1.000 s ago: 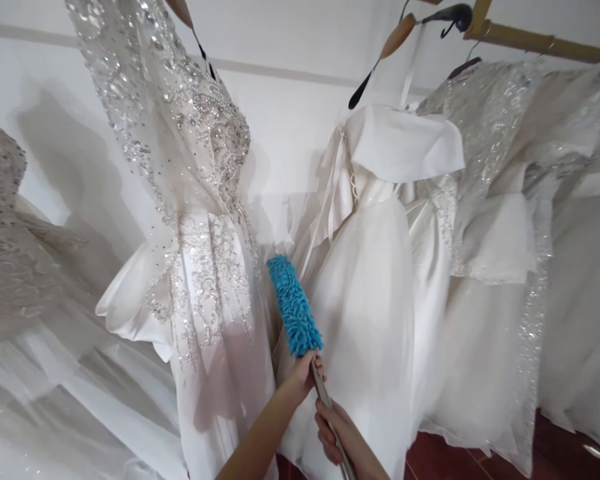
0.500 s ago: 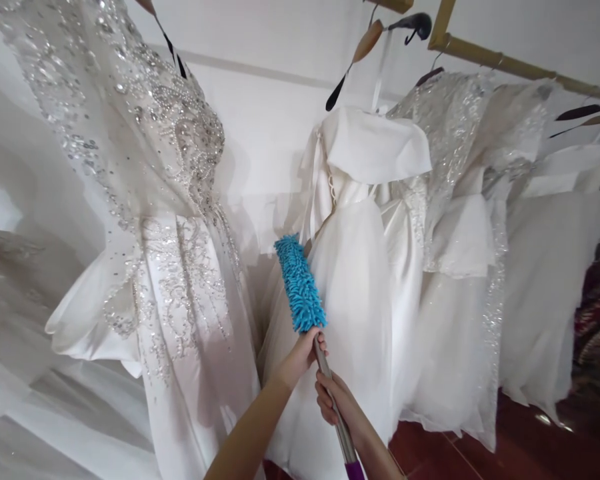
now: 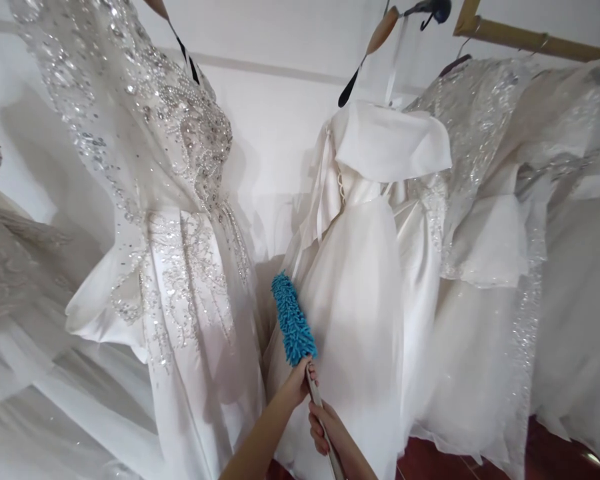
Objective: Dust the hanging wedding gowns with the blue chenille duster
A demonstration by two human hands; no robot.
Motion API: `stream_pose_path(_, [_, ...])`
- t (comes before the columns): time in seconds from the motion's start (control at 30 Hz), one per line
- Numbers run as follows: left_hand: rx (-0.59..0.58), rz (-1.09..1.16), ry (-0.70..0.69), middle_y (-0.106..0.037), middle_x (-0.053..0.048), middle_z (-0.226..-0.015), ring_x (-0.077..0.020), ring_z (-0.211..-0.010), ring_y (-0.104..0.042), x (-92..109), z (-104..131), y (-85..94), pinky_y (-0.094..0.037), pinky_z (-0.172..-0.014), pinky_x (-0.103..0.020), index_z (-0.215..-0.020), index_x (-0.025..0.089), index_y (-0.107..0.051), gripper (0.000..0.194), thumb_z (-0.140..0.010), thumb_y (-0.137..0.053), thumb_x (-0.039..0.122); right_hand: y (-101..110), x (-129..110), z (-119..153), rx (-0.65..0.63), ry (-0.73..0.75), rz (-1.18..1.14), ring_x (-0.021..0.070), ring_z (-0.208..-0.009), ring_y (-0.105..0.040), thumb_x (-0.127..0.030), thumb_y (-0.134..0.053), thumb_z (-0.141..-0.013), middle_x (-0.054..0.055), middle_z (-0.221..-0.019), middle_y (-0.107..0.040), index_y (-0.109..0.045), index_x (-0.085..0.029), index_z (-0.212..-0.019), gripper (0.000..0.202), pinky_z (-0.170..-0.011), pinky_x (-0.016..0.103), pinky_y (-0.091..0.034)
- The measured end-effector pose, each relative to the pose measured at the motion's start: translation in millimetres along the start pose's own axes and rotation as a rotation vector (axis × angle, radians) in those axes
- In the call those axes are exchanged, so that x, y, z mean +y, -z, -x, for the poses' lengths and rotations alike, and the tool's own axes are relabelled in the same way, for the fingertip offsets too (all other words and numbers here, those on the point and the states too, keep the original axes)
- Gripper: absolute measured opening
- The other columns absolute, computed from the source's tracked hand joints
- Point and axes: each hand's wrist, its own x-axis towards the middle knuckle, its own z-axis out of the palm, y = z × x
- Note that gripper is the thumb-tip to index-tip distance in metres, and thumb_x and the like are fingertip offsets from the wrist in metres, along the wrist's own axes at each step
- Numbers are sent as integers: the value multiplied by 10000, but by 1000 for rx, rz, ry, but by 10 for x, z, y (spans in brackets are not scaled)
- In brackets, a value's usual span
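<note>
A person grips a blue microfiber duster (image 3: 294, 320) with both bare hands before a row of white gowns hung along a pale wall (image 3: 270, 120). The left hand (image 3: 299, 381) is closed around the metal handle (image 3: 314, 390) just beneath the fluffy head, while the right hand (image 3: 324, 428) is wrapped around the same shaft lower down, fingers curled tight. The duster tilts up and to the left, its tip in the gap between a gown heavy with beads and crystals (image 3: 190, 253) and a plain gown with a folded collar (image 3: 363, 287), its head seen against the plain gown's skirt; whether the fibers actually brush the fabric is hard to tell from this angle. Farther right, sequined gowns (image 3: 485, 127) hang below a gold-colored rail (image 3: 535, 39), their hems above a dark red floor (image 3: 430, 460). The step in hand looks to be light dusting in and around the hanging gowns. The next move would seem to call for a steady two-handed hold and a gentle stroke, with the fibers kept clear of the beadwork on one side and the loose ribbon (image 3: 323, 213) on the other, where they could snag.
</note>
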Motion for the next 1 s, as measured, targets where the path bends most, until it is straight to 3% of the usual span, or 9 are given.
stream_pose_path(0.17, [135,89,33,-401,103,-485,-48,-378,-374,-164,59,201,-361,-468,-211,-643,190,-441,271,-823,-620,284,-10,95,105,-60,-48,11,34,-220,-303,-540,-712,-637,-154,-340,-437,-415,-246,-750,433,-286,156,-168])
stream_pose_path(0.3, [155,80,45,-396,102,-469,-52,-372,-372,-81,152,207,-366,-479,-216,-626,193,-433,274,-814,-619,267,-64,49,163,-93,-50,17,31,-223,-293,-521,-700,-674,-154,-344,-432,-405,-246,-749,411,-298,156,-150])
stream_pose_path(0.4, [84,36,14,-409,96,-478,-55,-385,-368,128,239,47,-381,-500,-229,-620,195,-435,283,-795,-635,291,-107,-102,178,-101,-10,18,25,-220,-276,-577,-706,-658,-159,-356,-421,-395,-247,-717,457,-282,160,-164])
stream_pose_path(0.6, [-193,-106,-120,-397,97,-510,-58,-432,-377,668,464,-528,-406,-528,-249,-630,195,-465,335,-681,-718,407,-207,-628,308,-83,150,21,20,-231,-279,-631,-701,-674,-156,-395,-418,-437,-236,-748,480,-257,161,-176])
stream_pose_path(0.7, [-298,-169,-157,-400,92,-522,-56,-452,-383,825,548,-732,-414,-533,-247,-613,198,-457,400,-614,-750,470,-243,-798,352,-76,206,4,20,-233,-262,-640,-706,-673,-159,-394,-409,-451,-235,-768,488,-249,154,-188])
stream_pose_path(0.83, [-298,-157,-171,-418,95,-550,-51,-453,-370,824,541,-790,-419,-520,-243,-655,199,-465,410,-598,-761,478,-230,-791,300,-73,214,-19,29,-226,-267,-663,-703,-661,-156,-383,-405,-443,-240,-743,503,-237,158,-204])
stream_pose_path(1.0, [-172,-104,-86,-406,104,-526,-45,-426,-347,609,376,-615,-390,-493,-230,-656,198,-452,353,-661,-744,396,-176,-570,218,-58,175,-42,34,-224,-273,-673,-703,-645,-157,-375,-394,-437,-242,-725,513,-242,164,-219])
